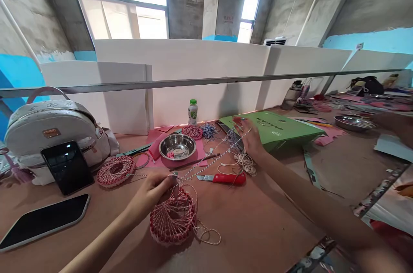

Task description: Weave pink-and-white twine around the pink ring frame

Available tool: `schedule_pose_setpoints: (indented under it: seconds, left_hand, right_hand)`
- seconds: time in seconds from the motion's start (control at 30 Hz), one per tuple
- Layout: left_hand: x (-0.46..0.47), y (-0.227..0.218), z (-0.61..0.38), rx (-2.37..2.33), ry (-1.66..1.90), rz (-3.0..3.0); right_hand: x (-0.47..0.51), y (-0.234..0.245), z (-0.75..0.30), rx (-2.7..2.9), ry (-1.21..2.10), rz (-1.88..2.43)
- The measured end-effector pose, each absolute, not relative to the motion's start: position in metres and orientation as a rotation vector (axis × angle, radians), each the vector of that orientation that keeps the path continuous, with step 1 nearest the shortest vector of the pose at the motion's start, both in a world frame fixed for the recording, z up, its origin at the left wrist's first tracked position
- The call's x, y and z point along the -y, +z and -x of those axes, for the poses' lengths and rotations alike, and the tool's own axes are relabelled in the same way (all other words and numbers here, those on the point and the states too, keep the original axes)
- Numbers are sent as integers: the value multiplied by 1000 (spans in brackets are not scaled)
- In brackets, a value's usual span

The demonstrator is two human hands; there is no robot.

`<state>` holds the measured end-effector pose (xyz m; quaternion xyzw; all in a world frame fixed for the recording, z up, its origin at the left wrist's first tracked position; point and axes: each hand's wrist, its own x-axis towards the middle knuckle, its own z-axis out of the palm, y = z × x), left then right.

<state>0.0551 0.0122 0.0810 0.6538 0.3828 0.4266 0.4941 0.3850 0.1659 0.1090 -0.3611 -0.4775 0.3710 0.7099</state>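
My left hand (157,189) pinches the top edge of a round pink string-wound piece (173,217), held just over the table; cords pass by its fingertips. From there two strands of speckled white cord (209,159) run taut up and right to my right hand (250,135). That hand is raised beside the green box, its fingers closed on the strands. A loose loop of cord (209,236) trails from the pink piece onto the table. Beneath the strands lies a red-handled knife (229,178), close to a bundle of cream cord (244,163).
A steel bowl (164,153) with small pink bits stands behind my left hand, near another pink ring (116,171). Two phones (45,221) and a white backpack (51,114) occupy the left. At the back are a small bottle (192,114) and a green box (277,129). Another person's hand (392,124) shows at far right.
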Motion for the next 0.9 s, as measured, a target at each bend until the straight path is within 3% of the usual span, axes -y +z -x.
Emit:
schedule_pose_setpoints:
  seconds: [0.27,0.5,0.67,0.8,0.9]
  left_hand:
    - [-7,85,-49,-695,1613,-1549]
    - [2,87,-51,-649,1588,-1739]
    - [3,90,-53,-697,1601,-1895]
    - [-2,89,-51,-871,1675,-1821]
    - [-8,86,-52,-1042,1597,-1782]
  right_hand:
    - [-143,97,-382,1687,1119,1238]
    - [-157,90,-385,2108,554,1248]
    - [-158,87,-390,2517,536,1072]
    - [-155,86,-386,2579,591,1045]
    - [-147,88,-373,2303,986,1029]
